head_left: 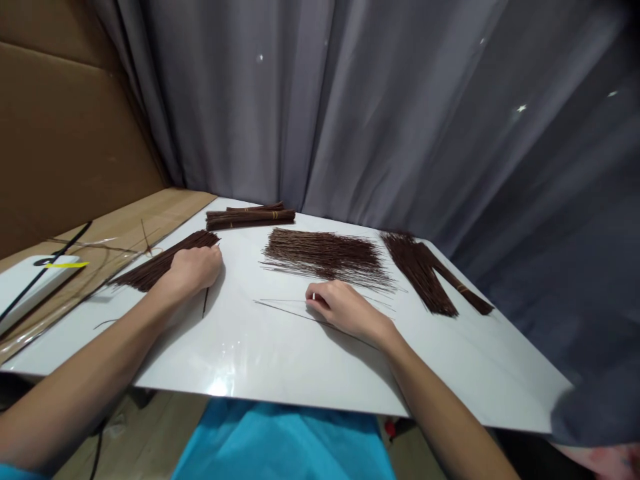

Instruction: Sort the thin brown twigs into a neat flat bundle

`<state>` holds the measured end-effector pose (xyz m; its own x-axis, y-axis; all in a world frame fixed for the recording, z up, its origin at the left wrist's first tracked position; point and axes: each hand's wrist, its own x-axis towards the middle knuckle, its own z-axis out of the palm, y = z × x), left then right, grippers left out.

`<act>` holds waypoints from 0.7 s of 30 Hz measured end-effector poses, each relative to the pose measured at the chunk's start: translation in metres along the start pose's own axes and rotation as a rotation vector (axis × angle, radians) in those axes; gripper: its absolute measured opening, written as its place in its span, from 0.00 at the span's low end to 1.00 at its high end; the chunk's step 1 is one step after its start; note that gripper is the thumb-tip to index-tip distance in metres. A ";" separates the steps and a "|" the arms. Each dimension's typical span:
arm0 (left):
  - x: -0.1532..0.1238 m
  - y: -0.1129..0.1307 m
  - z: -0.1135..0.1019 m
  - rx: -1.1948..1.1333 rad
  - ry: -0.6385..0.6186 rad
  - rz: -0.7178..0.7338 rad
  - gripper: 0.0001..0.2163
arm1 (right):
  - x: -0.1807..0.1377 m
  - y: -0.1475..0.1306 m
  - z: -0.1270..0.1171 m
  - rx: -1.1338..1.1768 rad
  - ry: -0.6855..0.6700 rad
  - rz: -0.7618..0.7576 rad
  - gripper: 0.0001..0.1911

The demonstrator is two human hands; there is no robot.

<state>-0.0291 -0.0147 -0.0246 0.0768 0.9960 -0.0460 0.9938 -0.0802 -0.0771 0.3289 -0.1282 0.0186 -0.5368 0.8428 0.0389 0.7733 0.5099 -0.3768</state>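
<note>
My left hand (197, 268) is closed at the right end of a pile of thin dark brown sticks (163, 263). A short length of thin stick (205, 303) shows below its fingers, which mostly hide what they grip. At the middle of the white table (240, 363), my right hand (347, 308) pinches with thumb and forefinger at the end of a thin stick (283, 300). Another long thin stick (285, 311) lies slanting beneath that hand. Just beyond, a wide spread of loose brown sticks (325, 253) covers the tabletop.
Tied bundles (250, 219) lie at the back left. On the right are a loose stack of sticks (420, 273) and a banded bundle (460, 283). Cardboard (65, 133) and a white object with a yellow strip (35, 283) stand left. A grey curtain (350, 120) hangs behind.
</note>
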 end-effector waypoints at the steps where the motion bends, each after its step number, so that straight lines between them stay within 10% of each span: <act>1: 0.000 0.000 0.001 0.001 -0.001 0.008 0.17 | 0.000 -0.001 0.000 -0.008 -0.003 0.002 0.09; 21: 0.009 -0.007 0.013 -0.010 -0.055 0.021 0.18 | 0.002 0.004 0.007 -0.112 -0.023 0.016 0.08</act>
<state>-0.0364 -0.0058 -0.0373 0.0930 0.9904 -0.1026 0.9928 -0.1000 -0.0652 0.3284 -0.1262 0.0109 -0.5305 0.8476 0.0123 0.8141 0.5135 -0.2711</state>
